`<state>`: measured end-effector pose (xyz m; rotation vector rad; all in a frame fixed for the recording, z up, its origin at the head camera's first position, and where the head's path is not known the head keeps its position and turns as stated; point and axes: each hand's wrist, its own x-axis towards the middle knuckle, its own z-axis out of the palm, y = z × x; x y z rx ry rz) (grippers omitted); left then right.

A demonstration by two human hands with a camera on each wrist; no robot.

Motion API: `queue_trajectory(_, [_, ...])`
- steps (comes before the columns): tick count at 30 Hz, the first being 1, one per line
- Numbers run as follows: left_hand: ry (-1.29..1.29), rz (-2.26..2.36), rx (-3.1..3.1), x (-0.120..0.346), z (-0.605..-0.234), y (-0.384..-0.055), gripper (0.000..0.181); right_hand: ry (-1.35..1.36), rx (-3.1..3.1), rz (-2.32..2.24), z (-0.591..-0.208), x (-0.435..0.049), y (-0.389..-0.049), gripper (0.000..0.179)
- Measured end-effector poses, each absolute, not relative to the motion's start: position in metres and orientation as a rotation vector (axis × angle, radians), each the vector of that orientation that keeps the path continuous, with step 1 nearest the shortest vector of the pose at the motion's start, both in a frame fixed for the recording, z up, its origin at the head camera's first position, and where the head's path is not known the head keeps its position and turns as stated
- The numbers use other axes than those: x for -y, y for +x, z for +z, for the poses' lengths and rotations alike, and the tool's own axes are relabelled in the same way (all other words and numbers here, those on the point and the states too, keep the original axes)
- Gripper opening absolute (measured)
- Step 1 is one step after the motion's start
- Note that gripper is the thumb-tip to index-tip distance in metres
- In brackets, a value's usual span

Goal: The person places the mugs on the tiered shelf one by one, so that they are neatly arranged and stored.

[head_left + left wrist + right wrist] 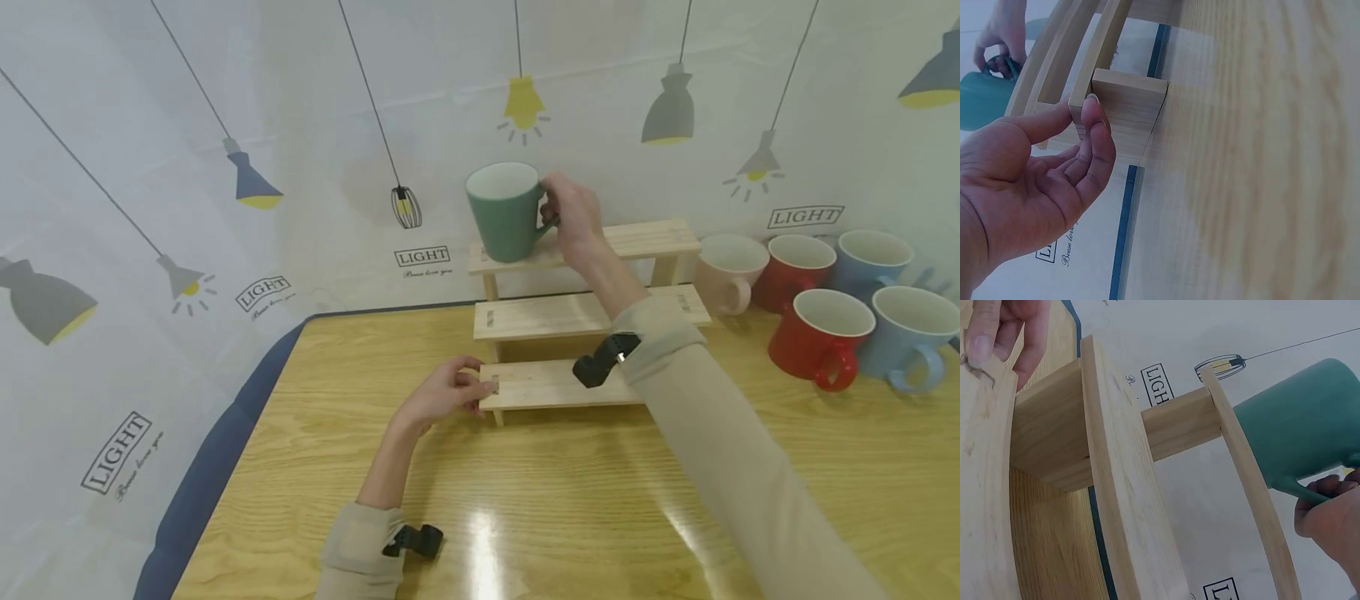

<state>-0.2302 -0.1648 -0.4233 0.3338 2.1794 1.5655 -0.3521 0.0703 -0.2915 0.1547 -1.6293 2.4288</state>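
A green mug (504,218) is upright at the left end of the top step of a three-step wooden stand (555,315). My right hand (576,218) grips its handle from the right, fingers curled through it. In the right wrist view the base of the mug (1304,425) meets the top board, or very nearly so. Low on the left, my left hand (446,390) pinches the left end of the lowest step, thumb on top and fingers beneath. The left wrist view shows that hand (1041,169) at the board's corner.
Right of the stand, on the wooden table (337,433), stand a pink mug (723,271), a red mug (821,333), another red mug (780,275), a light blue mug (903,329) and a blue mug (862,267). A lamp-patterned cloth (322,233) hangs behind.
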Motion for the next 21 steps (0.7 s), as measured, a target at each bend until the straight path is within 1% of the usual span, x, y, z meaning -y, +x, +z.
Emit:
queue_trajectory(4, [0.334,1.566,-2.179,0.164,-0.423,-0.230,0.058,0.195,1.748,2.334,-0.293,-0.077,-0.349,0.033])
queue_trajectory(10, [0.342,1.568,-2.175,0.164,-0.422,-0.229,0.057,0.215,1.857,2.227,-0.293,-0.086,-0.345,0.014])
queue_trajectory(16, [0.342,1.562,-2.176,0.164,-0.422,-0.230,0.058,0.168,1.886,2.120,-0.294,-0.099,-0.341,0.010])
queue_trajectory(21, [0.342,1.561,-2.179,0.164,-0.422,-0.229,0.057,0.183,1.914,2.054,-0.297,-0.112,-0.336,0.011])
